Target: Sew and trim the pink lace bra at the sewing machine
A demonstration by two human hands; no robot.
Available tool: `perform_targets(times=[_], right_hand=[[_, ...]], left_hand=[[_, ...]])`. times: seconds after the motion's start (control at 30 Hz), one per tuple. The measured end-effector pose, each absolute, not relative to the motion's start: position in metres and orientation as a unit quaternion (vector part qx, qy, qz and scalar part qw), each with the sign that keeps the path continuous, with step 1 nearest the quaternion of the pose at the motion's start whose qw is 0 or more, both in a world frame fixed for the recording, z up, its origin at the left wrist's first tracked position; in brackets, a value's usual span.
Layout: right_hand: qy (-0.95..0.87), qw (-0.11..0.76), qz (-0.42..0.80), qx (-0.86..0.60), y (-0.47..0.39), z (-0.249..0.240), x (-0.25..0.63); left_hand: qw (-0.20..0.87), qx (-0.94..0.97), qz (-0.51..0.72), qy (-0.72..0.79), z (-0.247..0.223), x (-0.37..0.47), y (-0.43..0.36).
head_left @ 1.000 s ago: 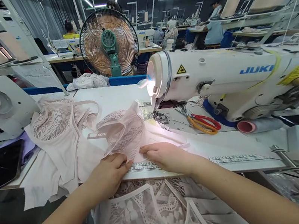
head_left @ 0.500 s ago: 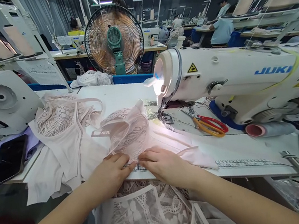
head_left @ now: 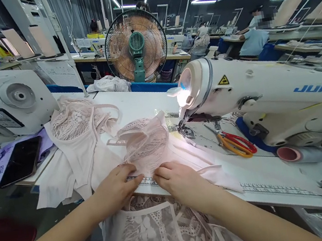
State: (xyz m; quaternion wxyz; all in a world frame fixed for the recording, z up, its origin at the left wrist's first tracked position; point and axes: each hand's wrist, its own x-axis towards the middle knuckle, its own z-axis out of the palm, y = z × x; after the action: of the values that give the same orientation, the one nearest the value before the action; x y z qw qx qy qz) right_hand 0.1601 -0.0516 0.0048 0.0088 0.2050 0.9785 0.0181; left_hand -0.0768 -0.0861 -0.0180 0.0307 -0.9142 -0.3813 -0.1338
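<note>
A pale pink lace bra piece (head_left: 149, 144) lies on the white table, its right side near the needle of the sewing machine (head_left: 222, 82). At its lower left edge my left hand (head_left: 118, 186) has its fingers closed on the fabric by the printed ruler. My right hand (head_left: 178, 181) presses its lower right edge, fingers together on the cloth. A small gap with ruler marks (head_left: 146, 181) shows between the hands. More pink lace garments (head_left: 78, 137) are piled to the left, and others (head_left: 148, 232) hang below the table edge.
Scissors with red and orange handles (head_left: 236, 145) and a thread cone (head_left: 305, 154) lie right of the needle. A phone (head_left: 22, 160) is at the left beside another machine (head_left: 11, 101). A large fan (head_left: 136, 45) stands behind; people sit farther back.
The view has turned slightly left, so everything sits farther right in the frame. My hands have spread slightly apart, with more of the ruler showing between them.
</note>
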Motion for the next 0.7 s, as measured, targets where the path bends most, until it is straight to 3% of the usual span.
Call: perform_targets(times=[0.33,0.7], right_hand=[[0.978,-0.025,0.059,0.200,-0.054,-0.007,0.162],[0.978,-0.056,0.104,0.174,-0.055,-0.007,0.158]], left_hand=[[-0.096,-0.865,-0.112,-0.479,-0.002,-0.138,-0.081],[-0.138,-0.793,-0.150,-0.575,0.001,-0.120,-0.068]])
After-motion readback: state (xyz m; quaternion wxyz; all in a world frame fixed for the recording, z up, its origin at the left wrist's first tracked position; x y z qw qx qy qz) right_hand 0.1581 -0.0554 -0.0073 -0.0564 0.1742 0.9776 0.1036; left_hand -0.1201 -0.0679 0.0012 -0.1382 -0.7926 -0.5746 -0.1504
